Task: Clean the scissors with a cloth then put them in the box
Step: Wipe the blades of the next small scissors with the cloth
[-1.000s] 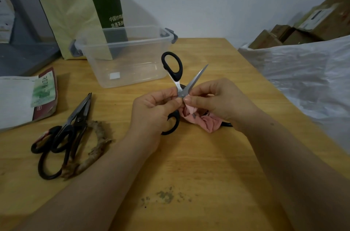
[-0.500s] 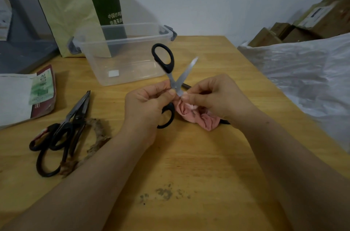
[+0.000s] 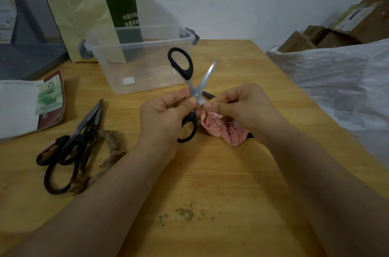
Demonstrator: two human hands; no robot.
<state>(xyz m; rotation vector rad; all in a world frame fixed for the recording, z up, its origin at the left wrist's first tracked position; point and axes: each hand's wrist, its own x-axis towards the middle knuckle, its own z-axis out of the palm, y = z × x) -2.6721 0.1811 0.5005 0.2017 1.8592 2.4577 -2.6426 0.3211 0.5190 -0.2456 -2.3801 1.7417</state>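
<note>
My left hand [image 3: 166, 117] curls round the open scissors [image 3: 195, 93], thumb and fingers gripping near the pivot, holding them up over the table [image 3: 231, 183] just in front of the clear box [image 3: 147, 75]. My right hand [image 3: 246, 109] pinches the pink cloth [image 3: 223, 130] against a blade, fingers bent tight.

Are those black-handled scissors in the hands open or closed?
Open: the black-handled steel scissors form an X, one blade pointing up, handle loops far apart.

I count one pair of scissors [image 3: 190, 79] held, two more pairs [image 3: 69, 147] on the desk [image 3: 231, 193], one box [image 3: 147, 71], one cloth [image 3: 223, 130].
</note>
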